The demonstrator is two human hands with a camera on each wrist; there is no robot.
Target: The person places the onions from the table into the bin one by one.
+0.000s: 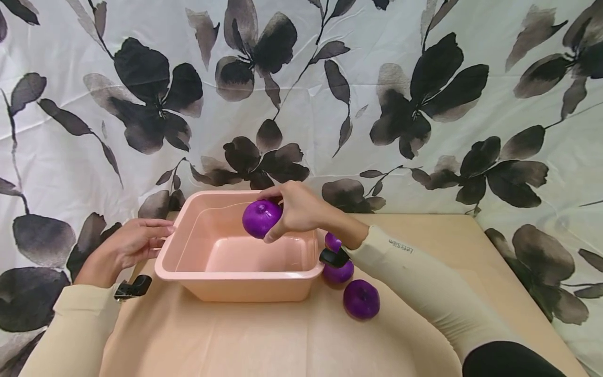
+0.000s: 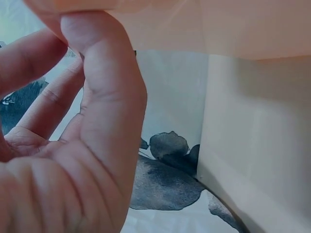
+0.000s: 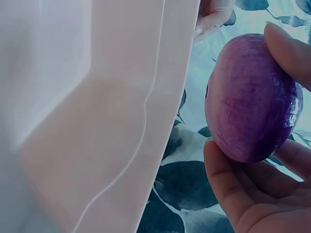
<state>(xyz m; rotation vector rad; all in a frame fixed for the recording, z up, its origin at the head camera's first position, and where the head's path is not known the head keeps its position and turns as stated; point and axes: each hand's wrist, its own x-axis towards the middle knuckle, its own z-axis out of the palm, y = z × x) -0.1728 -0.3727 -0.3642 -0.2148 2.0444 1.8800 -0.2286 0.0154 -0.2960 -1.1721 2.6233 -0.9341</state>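
My right hand [image 1: 300, 209] holds a shiny purple onion [image 1: 260, 220] between thumb and fingers, above the inside of a pink plastic basin [image 1: 249, 288]. In the right wrist view the same onion [image 3: 252, 99] shows faint streaks on its skin, with the basin wall [image 3: 121, 97] beside it. On the basin's left side, my left hand [image 1: 134, 242] grips the rim. The left wrist view shows the thumb [image 2: 109, 73] against the rim, with the other fingers partly hidden behind it.
Right of the basin, several more purple onions lie on the tan table [image 1: 264, 340]: a near one [image 1: 361, 299], one beside the basin [image 1: 338, 272], and one partly behind the right wrist [image 1: 332, 241]. A white floral cloth [image 1: 339, 157] hangs behind the table.
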